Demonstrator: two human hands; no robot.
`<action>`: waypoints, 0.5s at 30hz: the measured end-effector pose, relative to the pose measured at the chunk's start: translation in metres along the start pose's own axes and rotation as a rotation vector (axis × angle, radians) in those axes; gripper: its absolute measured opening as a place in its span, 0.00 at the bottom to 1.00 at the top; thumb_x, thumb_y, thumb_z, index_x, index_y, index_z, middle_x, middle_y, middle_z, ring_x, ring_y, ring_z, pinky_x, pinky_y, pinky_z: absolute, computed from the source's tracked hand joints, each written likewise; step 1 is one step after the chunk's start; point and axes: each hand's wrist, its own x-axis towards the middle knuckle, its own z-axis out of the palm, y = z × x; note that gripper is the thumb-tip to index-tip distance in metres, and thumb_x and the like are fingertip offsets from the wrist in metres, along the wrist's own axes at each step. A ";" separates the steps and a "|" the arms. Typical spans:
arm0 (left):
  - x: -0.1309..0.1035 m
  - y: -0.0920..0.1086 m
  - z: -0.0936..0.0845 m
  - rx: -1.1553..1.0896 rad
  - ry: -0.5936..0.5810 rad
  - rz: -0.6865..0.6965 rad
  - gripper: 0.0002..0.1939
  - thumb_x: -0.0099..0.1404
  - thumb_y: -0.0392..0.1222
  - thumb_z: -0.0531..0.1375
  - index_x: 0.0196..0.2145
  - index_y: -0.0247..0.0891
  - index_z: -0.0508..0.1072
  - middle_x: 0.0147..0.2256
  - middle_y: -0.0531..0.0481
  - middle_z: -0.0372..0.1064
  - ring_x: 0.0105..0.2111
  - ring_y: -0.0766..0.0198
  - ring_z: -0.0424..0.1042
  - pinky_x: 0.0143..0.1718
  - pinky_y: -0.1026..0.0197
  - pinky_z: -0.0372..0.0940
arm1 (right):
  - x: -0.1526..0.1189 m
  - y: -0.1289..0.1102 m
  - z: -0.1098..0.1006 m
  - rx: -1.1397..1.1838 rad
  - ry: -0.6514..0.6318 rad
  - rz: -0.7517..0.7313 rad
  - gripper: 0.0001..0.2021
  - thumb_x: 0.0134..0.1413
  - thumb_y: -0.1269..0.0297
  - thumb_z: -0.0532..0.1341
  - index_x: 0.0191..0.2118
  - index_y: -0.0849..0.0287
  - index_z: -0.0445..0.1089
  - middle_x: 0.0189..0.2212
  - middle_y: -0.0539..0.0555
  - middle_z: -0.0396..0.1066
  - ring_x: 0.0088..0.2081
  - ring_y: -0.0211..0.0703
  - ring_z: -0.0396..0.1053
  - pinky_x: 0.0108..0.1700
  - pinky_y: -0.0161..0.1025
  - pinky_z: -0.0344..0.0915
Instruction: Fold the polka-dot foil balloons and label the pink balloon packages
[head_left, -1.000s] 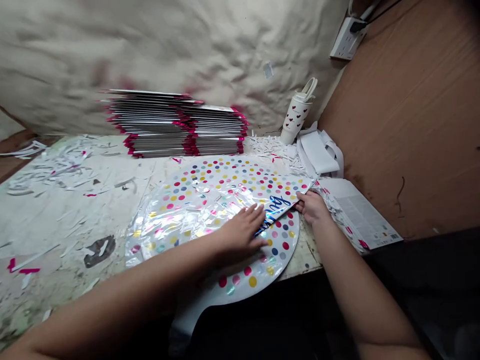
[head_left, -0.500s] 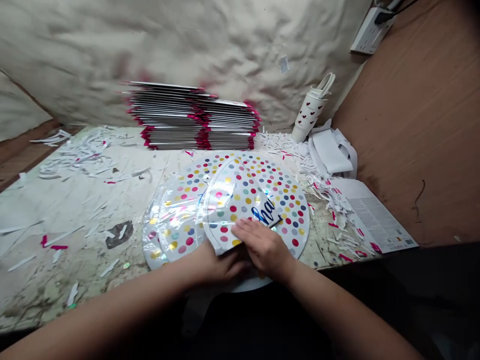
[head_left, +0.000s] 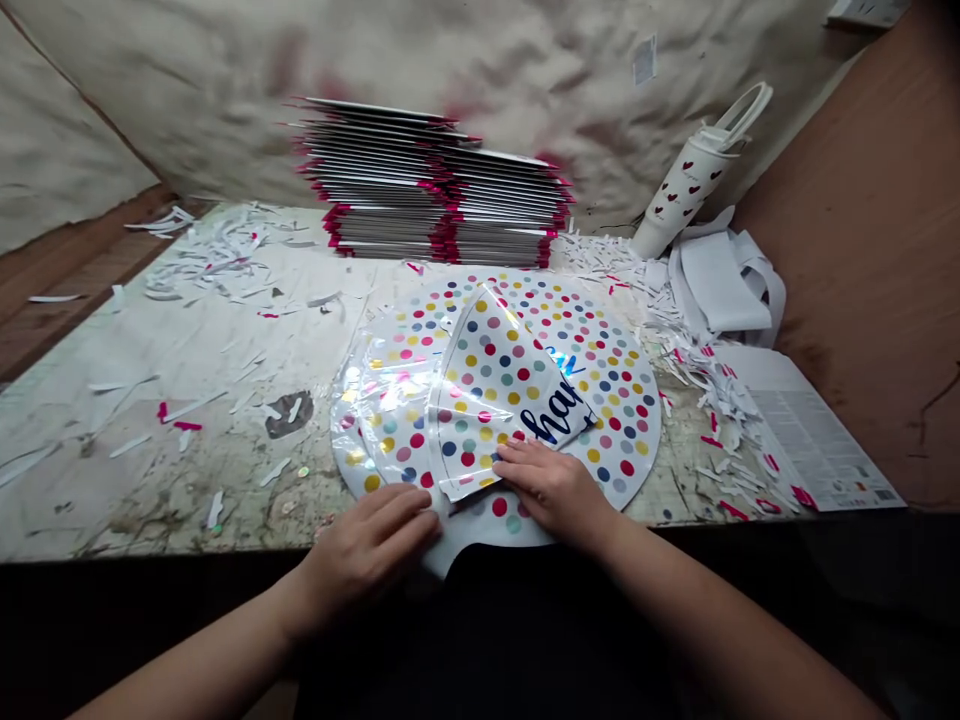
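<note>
A large round foil sheet with coloured dots (head_left: 622,400) lies at the table's front edge. On it rests a folded dotted piece (head_left: 487,380) with dark "hap" lettering, beside clear, shiny layers on its left. My right hand (head_left: 559,490) lies on the lower edge of the folded piece, fingers extended and pressing it flat. My left hand (head_left: 375,540) touches the lower left edge of the foil, near its narrow tail; its fingers are stretched out and hold nothing that shows.
Stacks of pink-edged flat packs (head_left: 442,200) stand at the back. A white tumbler with hearts (head_left: 686,195) leans at the back right, near white strips (head_left: 724,285) and a printed card (head_left: 817,440). Paper scraps (head_left: 217,250) litter both sides.
My left hand has come out from beneath the folded piece and moved left to the foil's lower edge. My right hand stays on the folded piece. The camera view has shifted.
</note>
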 end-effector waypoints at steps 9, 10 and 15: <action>0.050 -0.003 -0.005 -0.187 -0.210 -0.195 0.09 0.63 0.35 0.52 0.32 0.36 0.72 0.26 0.50 0.71 0.26 0.66 0.70 0.28 0.66 0.65 | -0.002 0.003 -0.011 -0.111 -0.036 -0.040 0.20 0.55 0.65 0.57 0.52 0.67 0.66 0.52 0.64 0.65 0.55 0.51 0.62 0.56 0.49 0.61; 0.059 0.000 -0.008 -0.279 -0.258 -0.282 0.09 0.62 0.36 0.52 0.30 0.37 0.72 0.24 0.51 0.71 0.24 0.68 0.69 0.26 0.68 0.63 | -0.005 0.006 -0.013 -0.166 -0.008 -0.050 0.20 0.55 0.66 0.56 0.52 0.68 0.65 0.52 0.65 0.65 0.55 0.52 0.62 0.56 0.50 0.61; 0.113 0.004 -0.004 -0.561 -0.526 -0.176 0.14 0.66 0.42 0.49 0.35 0.39 0.74 0.32 0.51 0.74 0.30 0.68 0.72 0.32 0.68 0.64 | -0.015 0.032 -0.020 -0.242 0.032 -0.111 0.16 0.57 0.75 0.51 0.47 0.61 0.70 0.46 0.60 0.71 0.49 0.48 0.68 0.52 0.49 0.66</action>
